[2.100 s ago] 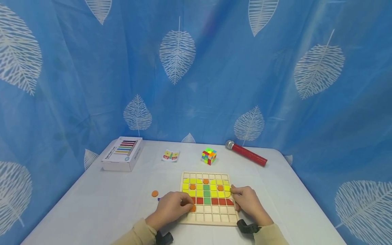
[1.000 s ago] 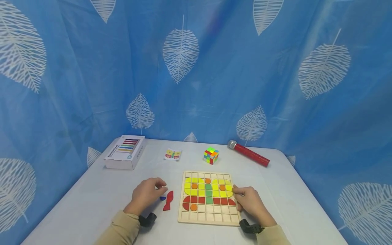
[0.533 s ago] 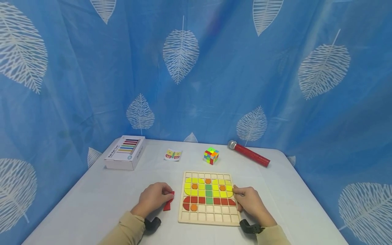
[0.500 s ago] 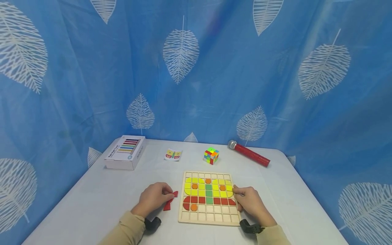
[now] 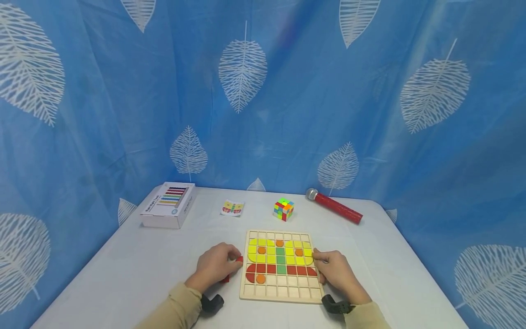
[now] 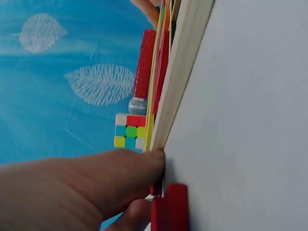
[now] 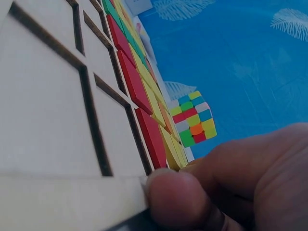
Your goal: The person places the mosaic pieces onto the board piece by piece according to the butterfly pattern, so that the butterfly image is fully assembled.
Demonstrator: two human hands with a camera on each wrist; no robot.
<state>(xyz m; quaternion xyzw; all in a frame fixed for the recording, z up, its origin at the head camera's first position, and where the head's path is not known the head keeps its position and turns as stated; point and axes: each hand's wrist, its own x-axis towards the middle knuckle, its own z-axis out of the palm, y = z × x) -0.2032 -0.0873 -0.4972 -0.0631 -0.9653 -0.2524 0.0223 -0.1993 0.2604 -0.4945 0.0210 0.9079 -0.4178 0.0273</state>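
My left hand [image 5: 214,266] pinches a small red tile [image 5: 239,259] just off the left edge of the wooden grid board [image 5: 282,293]. Another red piece [image 5: 225,279] lies on the table below that hand, seen close up as a red block [image 6: 173,207] in the left wrist view. On the board are yellow tiles [image 5: 261,258], red tiles [image 5: 260,268], green tiles [image 5: 281,259] and orange discs [image 5: 260,278]. My right hand [image 5: 334,269] grips the board's right edge, its thumb [image 7: 175,195] on the rim. The left palm hides part of the table.
Behind the board stand a puzzle cube [image 5: 283,209] and a small picture card [image 5: 232,208]. A white box [image 5: 168,205] sits at the back left, a red microphone [image 5: 334,206] at the back right. A blue leaf-patterned curtain [image 5: 263,91] surrounds the table.
My left hand left an orange disc on the board, went left to the loose pieces, picked up a red tile and has come right to the board's edge. My right hand stayed at the board.
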